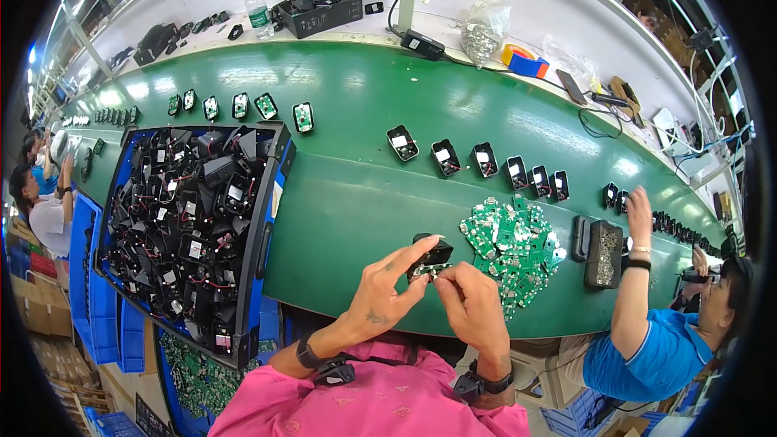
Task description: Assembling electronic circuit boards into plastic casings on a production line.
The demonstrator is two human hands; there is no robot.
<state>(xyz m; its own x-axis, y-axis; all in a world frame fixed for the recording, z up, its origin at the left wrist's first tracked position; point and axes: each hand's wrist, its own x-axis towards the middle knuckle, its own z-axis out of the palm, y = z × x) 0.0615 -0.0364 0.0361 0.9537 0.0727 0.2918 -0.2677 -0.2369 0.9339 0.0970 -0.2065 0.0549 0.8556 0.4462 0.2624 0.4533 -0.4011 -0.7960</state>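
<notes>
Between the thumb and fingers of my left hand [382, 290] is a black plastic housing [435, 252], held above the green table. A small green circuit board [429, 272] lies at the housing's lower side, and my right hand [473, 307] pinches its right end. Whether the board sits inside the housing cannot be made out. Just right of my hands spreads a loose pile of green circuit boards [510, 243]. Beyond it, several open black housings [486, 160] stand in a slanting row. Farther left, housings with green boards in them [303, 117] form another row.
At my left stands a blue and black crate [273, 194] heaped with black housings and wires. A black box of small metal parts [604, 254] is right of the board pile. A co-worker in a blue shirt [639, 356] reaches over the table there. Tape rolls [526, 61] lie along the back.
</notes>
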